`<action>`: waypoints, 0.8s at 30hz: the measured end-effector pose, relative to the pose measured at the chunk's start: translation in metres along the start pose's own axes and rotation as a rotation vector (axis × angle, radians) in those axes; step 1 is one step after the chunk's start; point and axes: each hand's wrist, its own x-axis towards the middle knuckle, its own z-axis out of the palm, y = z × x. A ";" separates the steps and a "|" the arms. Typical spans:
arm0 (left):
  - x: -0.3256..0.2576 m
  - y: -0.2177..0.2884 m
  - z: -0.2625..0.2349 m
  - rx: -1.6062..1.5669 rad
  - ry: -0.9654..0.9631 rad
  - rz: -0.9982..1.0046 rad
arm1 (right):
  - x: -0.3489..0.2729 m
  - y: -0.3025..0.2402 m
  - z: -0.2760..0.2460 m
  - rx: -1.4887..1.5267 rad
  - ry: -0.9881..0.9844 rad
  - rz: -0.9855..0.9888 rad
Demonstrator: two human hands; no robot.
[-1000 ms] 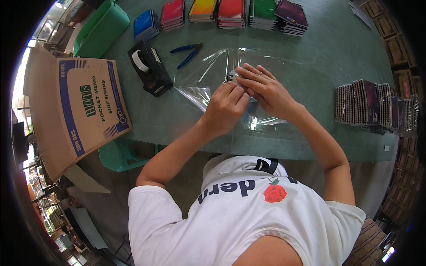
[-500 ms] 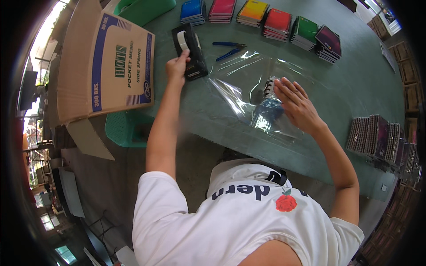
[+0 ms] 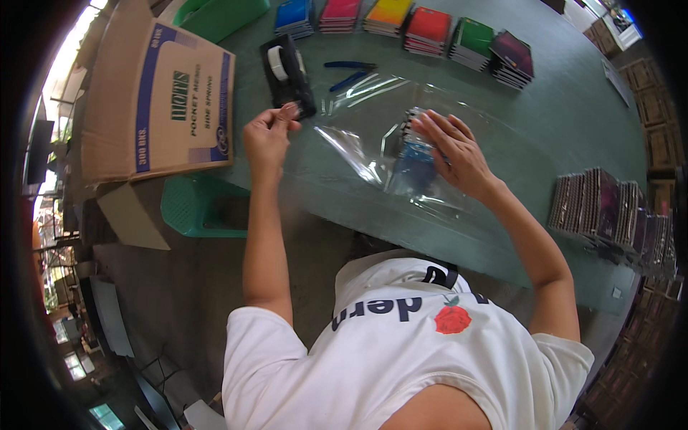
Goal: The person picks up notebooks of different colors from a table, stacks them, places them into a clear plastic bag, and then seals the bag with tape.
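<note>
My left hand [image 3: 266, 140] is pinched closed at the near end of a black tape dispenser [image 3: 288, 75] holding a white-cored roll. Something glints at its fingertips, but I cannot make out whether it is tape. Flat and stretched out, my right hand [image 3: 459, 154] presses on a small spiral notebook bundle [image 3: 414, 163] with a blue cover. Clear plastic film [image 3: 362, 154] lies around and partly over this bundle, spreading to both sides. The hand hides the bundle's right part.
Blue-handled pliers [image 3: 350, 74] lie beyond the film. Stacks of coloured notebooks [image 3: 428, 29] line the far side. More spiral notebooks [image 3: 598, 204] stand at the right. An open carton [image 3: 183, 100] and green baskets [image 3: 193, 208] are on the left. The table's near edge [image 3: 344, 223] curves before me.
My left hand has moved from beside the tape roll toward me, to the dispenser's near end, and its fingers are pinched. My right hand stays pressed on the bundle. The whole view has shifted slightly.
</note>
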 end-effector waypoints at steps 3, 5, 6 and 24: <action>-0.074 0.019 0.072 -0.587 -0.257 -0.006 | 0.002 -0.001 -0.002 0.038 -0.027 -0.011; -0.094 0.020 0.114 -0.520 -0.369 -0.115 | 0.002 -0.001 -0.002 0.047 -0.043 -0.012; -0.096 0.014 0.128 -0.462 -0.418 -0.141 | 0.002 -0.001 -0.003 0.075 -0.041 -0.011; -0.007 0.005 0.159 -0.197 -0.847 0.409 | 0.001 0.025 -0.023 0.947 -0.140 1.081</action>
